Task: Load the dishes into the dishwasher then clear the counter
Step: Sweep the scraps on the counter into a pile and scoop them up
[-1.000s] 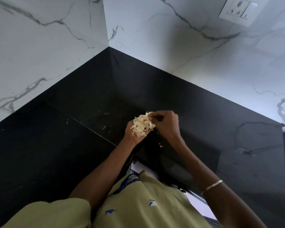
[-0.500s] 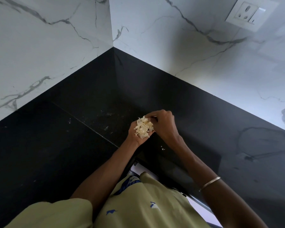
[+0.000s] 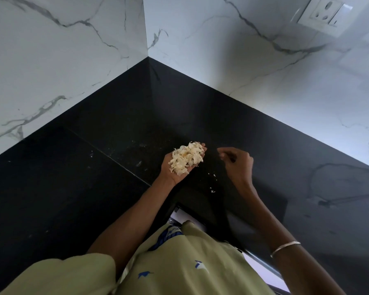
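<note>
Left hand [image 3: 180, 167] palm up, cupped around heap of pale peel scraps [image 3: 186, 159]; right hand [image 3: 238, 161] just beside, fingers loosely curled, pinching nothing visible. Black counter [image 3: 73, 188] below both hands mostly cleared; a few loose flecks [image 3: 213, 190] between and below hands, more specks [image 3: 139, 163] left of left hand. Counter-clearing looks nearly done; remaining flecks and disposal of handful left. No dishes, dishwasher, bin or other container in view, so loading step cannot be judged.
</note>
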`<state>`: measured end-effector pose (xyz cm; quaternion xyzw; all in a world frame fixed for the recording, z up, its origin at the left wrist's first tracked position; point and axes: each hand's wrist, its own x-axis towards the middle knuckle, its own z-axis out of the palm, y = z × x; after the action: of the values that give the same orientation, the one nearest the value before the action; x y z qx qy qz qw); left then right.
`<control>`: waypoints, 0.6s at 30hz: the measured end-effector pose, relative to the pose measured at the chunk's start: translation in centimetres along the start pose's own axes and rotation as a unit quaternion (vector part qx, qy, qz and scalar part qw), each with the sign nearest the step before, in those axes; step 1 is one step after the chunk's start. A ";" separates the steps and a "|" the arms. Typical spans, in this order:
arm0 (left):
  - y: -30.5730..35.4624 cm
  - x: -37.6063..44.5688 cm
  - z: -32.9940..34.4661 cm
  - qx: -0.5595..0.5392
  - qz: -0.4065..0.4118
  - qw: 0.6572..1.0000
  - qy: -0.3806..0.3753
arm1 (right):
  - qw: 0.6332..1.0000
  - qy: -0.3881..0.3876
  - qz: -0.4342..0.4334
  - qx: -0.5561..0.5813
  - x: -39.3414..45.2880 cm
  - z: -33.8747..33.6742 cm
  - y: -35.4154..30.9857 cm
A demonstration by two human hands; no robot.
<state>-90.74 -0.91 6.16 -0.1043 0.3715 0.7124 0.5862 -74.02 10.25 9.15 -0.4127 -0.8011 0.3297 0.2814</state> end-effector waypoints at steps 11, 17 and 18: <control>2.3 -0.8 -1.6 -0.010 0.047 0.998 0.046 | 0.948 -0.236 -0.029 -0.210 -6.7 5.8 4.1; 1.9 0.0 -3.3 -0.080 0.018 0.997 0.011 | 0.923 -0.285 -0.113 -0.233 -8.1 5.3 4.3; 1.8 -0.4 -2.9 -0.090 0.020 0.996 -0.001 | 0.918 -0.292 -0.124 -0.240 -8.3 4.7 4.5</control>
<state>-93.06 -3.20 5.08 -0.1482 0.3074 0.7543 0.5609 -71.17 3.85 1.27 -0.2508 -0.9475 0.1957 -0.0336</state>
